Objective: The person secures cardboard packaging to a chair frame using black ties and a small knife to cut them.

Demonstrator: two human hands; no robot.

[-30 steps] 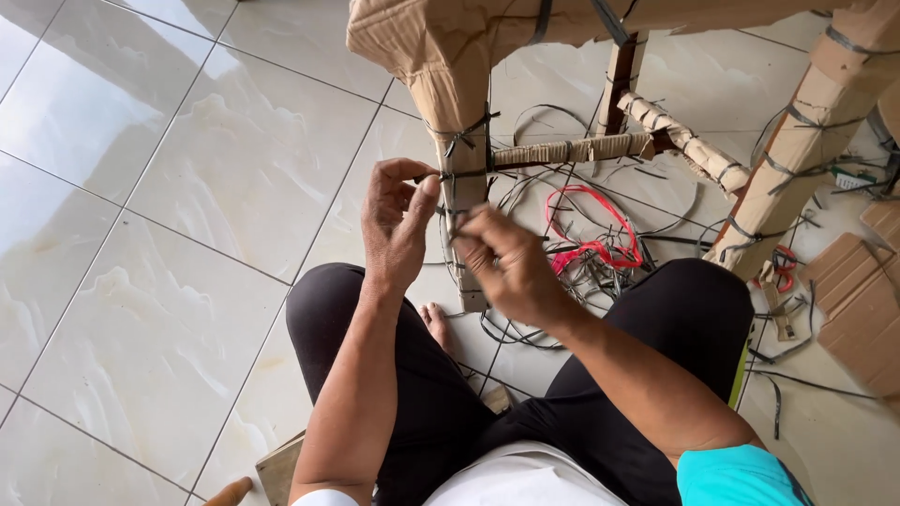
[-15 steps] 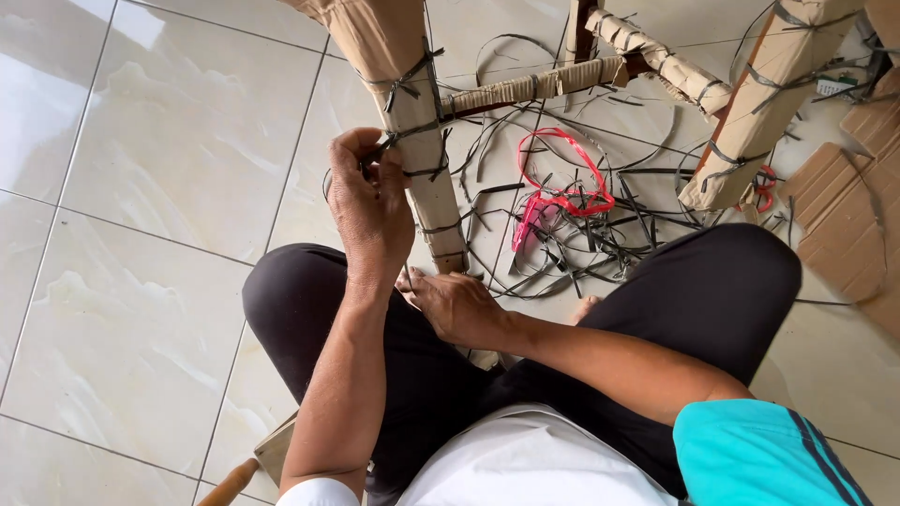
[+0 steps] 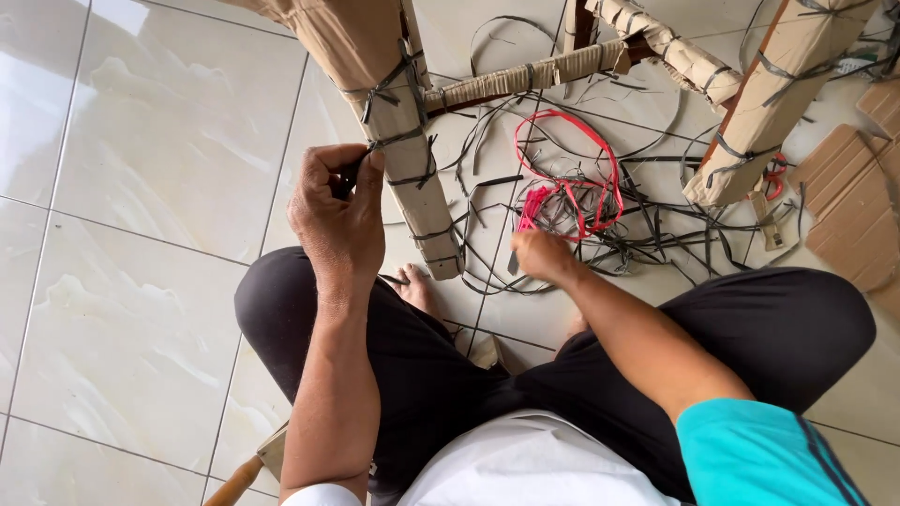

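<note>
Since half a second ago the right hand (image 3: 542,255) has dropped away from the left and reached forward to the tangle of cut black strapping (image 3: 600,230) on the tiled floor (image 3: 141,187), while the left hand (image 3: 337,211) has stayed at the paper-wrapped furniture leg (image 3: 398,141). The left fingers are closed in a pinch on a black strap (image 3: 389,141) tied round that leg, at its left side, with the thumb pressed against the wrapping. The right hand's fingers are curled down over the loose strap ends near the foot of the leg; whether they actually grip anything cannot be told. Just beyond the right hand a red strap (image 3: 572,178) loops through the black scraps. A wrapped crossbar (image 3: 525,80) runs from the near leg toward a second wrapped leg (image 3: 773,103) at the upper right, also bound with black bands. Flattened cardboard pieces (image 3: 853,201) lie at the floor's right edge. The person sits cross-legged in black trousers (image 3: 441,375), a bare foot (image 3: 412,286) showing beside the base of the near leg, which stands between the two hands.
</note>
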